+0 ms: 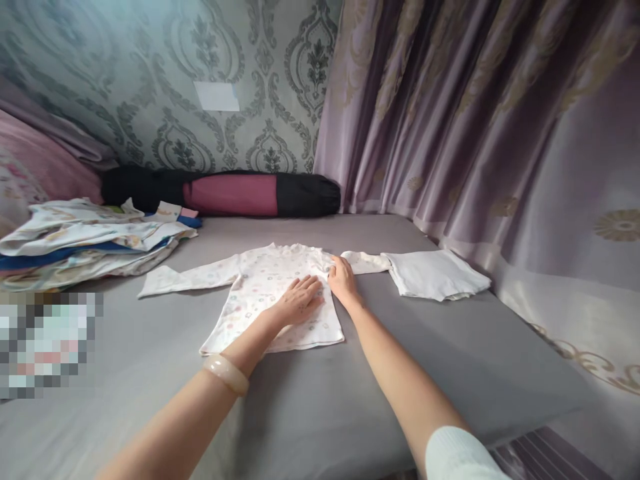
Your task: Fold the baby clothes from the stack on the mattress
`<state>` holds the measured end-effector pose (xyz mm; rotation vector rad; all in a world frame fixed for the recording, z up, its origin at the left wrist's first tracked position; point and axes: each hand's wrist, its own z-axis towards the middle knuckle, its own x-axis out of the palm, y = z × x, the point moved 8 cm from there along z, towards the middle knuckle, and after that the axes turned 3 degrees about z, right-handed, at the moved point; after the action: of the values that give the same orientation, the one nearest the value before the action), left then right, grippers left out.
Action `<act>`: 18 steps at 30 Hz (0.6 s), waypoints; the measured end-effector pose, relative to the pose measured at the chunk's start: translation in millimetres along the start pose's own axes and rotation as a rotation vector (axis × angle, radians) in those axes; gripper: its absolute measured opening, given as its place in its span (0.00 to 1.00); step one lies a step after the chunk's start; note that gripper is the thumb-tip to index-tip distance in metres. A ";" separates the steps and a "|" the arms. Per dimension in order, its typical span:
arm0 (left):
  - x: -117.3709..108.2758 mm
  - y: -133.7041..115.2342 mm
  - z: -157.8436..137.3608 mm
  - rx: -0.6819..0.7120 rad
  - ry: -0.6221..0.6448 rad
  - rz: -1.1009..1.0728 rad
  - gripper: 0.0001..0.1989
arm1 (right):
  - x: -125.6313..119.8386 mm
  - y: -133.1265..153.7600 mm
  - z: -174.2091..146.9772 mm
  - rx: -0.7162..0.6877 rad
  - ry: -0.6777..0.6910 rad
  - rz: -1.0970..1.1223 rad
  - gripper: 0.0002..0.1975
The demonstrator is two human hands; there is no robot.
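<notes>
A small white long-sleeved shirt (260, 293) with a faint multicoloured print lies spread out on the grey bed sheet, its collar away from me. My left hand (299, 300) rests flat on the middle of the shirt, fingers stretched out; a pale bangle circles that wrist. At the shirt's right armpit, my right hand (343, 281) has its fingers bent onto the fabric where the sleeve joins, and the cloth is bunched there. Its thumb is hidden. The left sleeve stretches out sideways, while the right sleeve reaches a folded white cloth (437, 273).
A pile of clothes (95, 240) lies on the left of the bed (390, 393). Against the patterned wall rests a long black and maroon bolster (230, 193). Purple curtains (450, 120) hang along the right side. A blurred patch covers something at the lower left.
</notes>
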<state>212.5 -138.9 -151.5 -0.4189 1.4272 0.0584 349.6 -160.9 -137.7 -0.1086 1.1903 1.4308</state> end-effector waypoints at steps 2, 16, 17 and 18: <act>2.5 8.8 12.1 -0.026 -0.010 -0.011 0.23 | -1.4 -3.6 -1.1 -0.006 -0.045 0.003 0.20; 2.3 36.7 62.1 -0.202 -0.120 0.000 0.21 | -17.0 -18.9 -3.3 0.190 0.025 -0.193 0.17; 1.1 37.0 62.9 -0.209 -0.136 0.004 0.21 | -19.9 -20.3 -3.8 0.216 0.016 -0.209 0.16; 0.1 37.0 63.2 -0.213 -0.153 0.012 0.21 | -23.5 -22.3 -4.3 0.246 0.003 -0.228 0.16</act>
<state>261.6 -84.7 -155.5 -0.5694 1.2764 0.2491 371.4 -185.3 -136.9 -0.0728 1.3027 1.0788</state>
